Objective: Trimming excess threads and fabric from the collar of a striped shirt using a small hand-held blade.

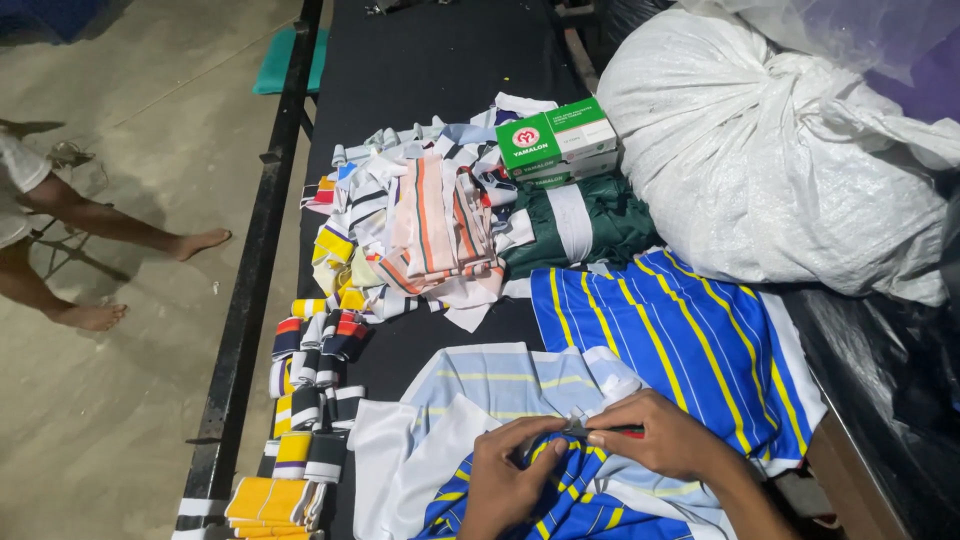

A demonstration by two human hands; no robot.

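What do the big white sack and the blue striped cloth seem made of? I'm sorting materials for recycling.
The white sack looks like woven plastic: slightly shiny, crinkled, with a fine weave. The blue striped cloth looks like soft knit fabric, matte and draping in folds, though the fibre cannot be told.

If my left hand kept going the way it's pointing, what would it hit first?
The left hand points up and right, so it would most likely meet the right hand first, its fingertips already nearly touching over the blue striped fabric.

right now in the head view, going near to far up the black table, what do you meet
left hand and right hand on the blue yellow-striped cloth → heap of striped fabric pieces → green and white box
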